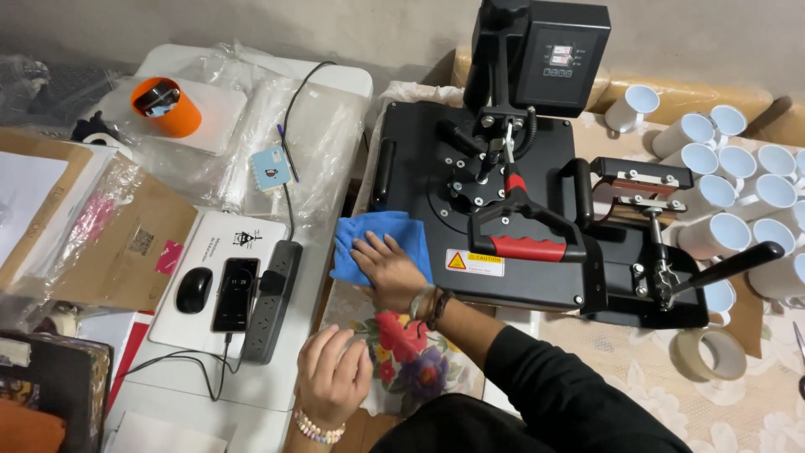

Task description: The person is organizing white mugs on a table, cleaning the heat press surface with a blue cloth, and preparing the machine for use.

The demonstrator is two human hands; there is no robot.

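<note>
Flatly, right hand (387,270) fingers (366,249) press the blue cloth (377,243); left hand (333,373) fingers, loosely curled, hold nothing.

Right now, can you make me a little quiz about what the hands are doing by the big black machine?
1. True or false: the right hand presses a blue cloth against the heat press.
2. What does the left hand rest on? A) the computer mouse B) the flowered tablecloth at the table edge C) the roll of tape
3. Fill in: the white mugs lie to the ___ of the heat press.

Key: 1 true; 2 B; 3 right
</note>
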